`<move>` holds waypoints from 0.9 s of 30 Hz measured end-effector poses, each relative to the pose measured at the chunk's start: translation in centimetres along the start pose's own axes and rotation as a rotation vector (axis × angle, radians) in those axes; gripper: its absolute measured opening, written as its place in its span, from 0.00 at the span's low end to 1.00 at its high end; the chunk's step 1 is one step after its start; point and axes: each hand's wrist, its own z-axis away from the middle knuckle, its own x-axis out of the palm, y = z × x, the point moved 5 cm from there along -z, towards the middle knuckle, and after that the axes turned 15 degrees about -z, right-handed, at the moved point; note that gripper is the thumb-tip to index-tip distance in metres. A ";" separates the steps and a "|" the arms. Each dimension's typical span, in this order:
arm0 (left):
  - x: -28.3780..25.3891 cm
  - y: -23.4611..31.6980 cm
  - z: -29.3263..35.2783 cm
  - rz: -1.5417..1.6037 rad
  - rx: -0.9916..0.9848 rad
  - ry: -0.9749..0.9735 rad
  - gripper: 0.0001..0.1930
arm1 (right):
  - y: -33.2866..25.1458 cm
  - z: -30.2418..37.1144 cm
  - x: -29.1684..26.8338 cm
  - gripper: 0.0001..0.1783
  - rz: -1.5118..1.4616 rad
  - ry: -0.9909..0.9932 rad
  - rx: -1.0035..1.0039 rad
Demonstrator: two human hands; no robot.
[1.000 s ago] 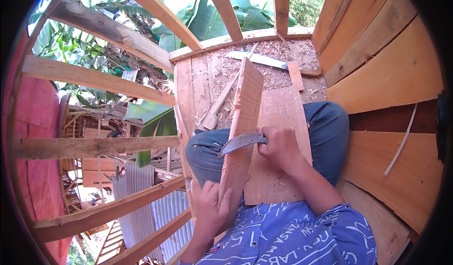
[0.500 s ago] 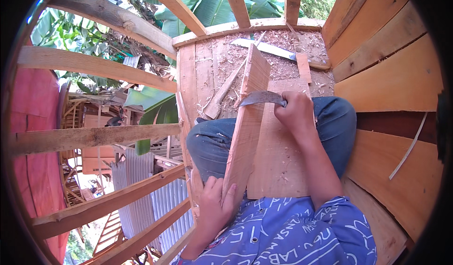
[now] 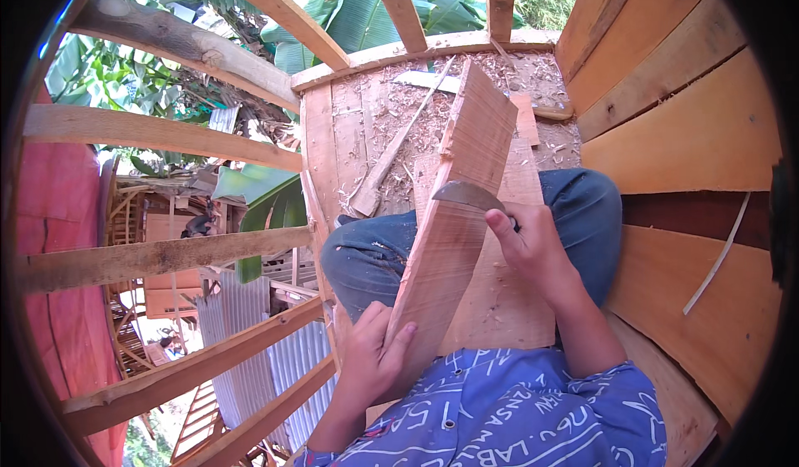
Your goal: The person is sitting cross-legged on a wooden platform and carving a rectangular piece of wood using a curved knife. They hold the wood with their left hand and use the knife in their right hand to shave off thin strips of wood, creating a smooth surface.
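Note:
A long wooden plank (image 3: pixel 466 226) stands tilted on its edge over my lap, its far end leaning right. My left hand (image 3: pixel 368 355) grips its near end, thumb on the right face and fingers on the left. My right hand (image 3: pixel 537 250) is closed round the handle of a knife with a curved blade (image 3: pixel 468 194), thumb raised along the handle. The blade reaches across the plank near mid-length, its tip at the rough left edge. Under the plank, a wider board (image 3: pixel 516 309) lies flat across my lap.
Wood shavings (image 3: pixel 408 117) litter the floor ahead, with a long-bladed tool (image 3: pixel 419 78) partly hidden behind the plank. A split stick (image 3: pixel 379 184) lies left of the plank. Board walls (image 3: pixel 682 134) stand at right, spaced wooden rails (image 3: pixel 166 248) at left, over a drop.
The plank's far end has swung right and its right face shows more. My right hand and the knife have come slightly nearer to me. My left hand keeps its grip.

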 end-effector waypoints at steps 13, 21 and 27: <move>1.8 1.9 -0.6 -0.175 -0.019 -0.027 0.09 | 3.4 1.6 0.8 0.39 0.392 0.046 -0.139; 2.2 2.3 -0.5 -0.263 -0.048 -0.052 0.10 | 4.2 -2.0 -1.6 0.46 0.508 0.212 -0.043; 2.4 2.6 -0.7 -0.250 -0.044 -0.031 0.09 | 3.6 -3.7 -3.0 0.45 0.473 0.253 -0.021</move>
